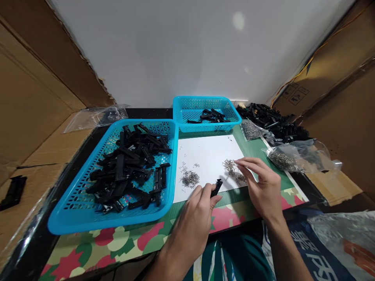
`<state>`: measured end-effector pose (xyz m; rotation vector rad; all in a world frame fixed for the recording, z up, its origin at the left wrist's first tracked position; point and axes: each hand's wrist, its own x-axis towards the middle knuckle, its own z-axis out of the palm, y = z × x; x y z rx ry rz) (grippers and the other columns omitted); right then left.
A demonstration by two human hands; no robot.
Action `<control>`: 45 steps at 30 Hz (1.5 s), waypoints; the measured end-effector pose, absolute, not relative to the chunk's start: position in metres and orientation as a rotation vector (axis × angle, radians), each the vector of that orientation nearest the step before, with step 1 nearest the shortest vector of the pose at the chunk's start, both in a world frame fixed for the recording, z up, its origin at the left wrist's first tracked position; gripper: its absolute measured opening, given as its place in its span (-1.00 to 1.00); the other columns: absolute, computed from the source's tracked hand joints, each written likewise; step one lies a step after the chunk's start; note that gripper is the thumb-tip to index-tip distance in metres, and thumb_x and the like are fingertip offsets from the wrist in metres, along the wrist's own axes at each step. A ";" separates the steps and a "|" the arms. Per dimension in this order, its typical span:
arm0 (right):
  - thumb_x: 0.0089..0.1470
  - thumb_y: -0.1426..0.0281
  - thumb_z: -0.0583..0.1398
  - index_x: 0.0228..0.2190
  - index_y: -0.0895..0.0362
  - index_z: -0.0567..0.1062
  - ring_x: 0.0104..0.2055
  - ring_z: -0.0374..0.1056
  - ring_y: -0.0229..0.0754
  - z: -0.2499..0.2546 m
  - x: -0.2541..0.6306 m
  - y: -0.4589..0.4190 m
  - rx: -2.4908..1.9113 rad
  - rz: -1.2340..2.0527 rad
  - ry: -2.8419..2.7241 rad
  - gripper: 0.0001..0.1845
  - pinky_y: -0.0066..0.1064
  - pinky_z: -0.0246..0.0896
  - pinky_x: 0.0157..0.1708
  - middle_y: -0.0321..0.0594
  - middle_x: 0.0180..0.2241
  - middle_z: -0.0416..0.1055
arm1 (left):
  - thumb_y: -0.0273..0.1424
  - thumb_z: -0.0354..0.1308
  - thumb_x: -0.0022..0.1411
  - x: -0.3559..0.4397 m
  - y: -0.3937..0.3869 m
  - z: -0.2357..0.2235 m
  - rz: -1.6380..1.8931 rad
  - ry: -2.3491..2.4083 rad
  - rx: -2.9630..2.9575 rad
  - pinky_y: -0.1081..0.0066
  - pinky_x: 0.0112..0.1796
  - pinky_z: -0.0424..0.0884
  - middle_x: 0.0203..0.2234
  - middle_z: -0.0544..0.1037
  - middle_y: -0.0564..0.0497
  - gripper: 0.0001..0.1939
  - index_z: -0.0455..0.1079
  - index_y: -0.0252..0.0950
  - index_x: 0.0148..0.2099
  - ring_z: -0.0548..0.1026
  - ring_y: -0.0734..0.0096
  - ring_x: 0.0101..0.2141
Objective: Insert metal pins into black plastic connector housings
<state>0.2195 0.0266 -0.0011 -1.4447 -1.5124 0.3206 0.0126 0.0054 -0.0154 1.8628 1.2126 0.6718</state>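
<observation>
My left hand (199, 207) is closed around a small black plastic part (216, 188), whose far end sticks out past the fingers. Beyond it lies a white sheet (205, 150) with two heaps of tiny metal pieces, which look like springs. One dense heap (190, 178) sits left, near my left hand. At the looser right heap (230, 166), my right hand (260, 183) has thumb and fingertips pinched together at the heap's edge. Whatever those fingertips hold is too small to make out.
A large blue basket (172, 195) full of black parts stands at left. Behind the sheet, a smaller blue basket (181, 127) holds several more. At right are a pile of black parts (272, 121) and a clear bag of metal pieces (283, 158). Cardboard walls (351, 97) flank the table.
</observation>
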 end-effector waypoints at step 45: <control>0.15 0.52 0.37 -0.32 0.15 0.70 -0.42 0.25 -0.25 -0.003 0.139 0.163 -1.203 0.758 -2.196 -0.93 -0.40 0.04 -0.34 -0.32 -0.47 0.44 | -0.34 -0.06 0.62 0.000 -0.004 0.005 0.896 1.026 1.908 0.40 -0.27 0.39 -0.30 0.45 -0.01 -0.71 0.47 -0.20 -0.13 0.49 0.34 -0.27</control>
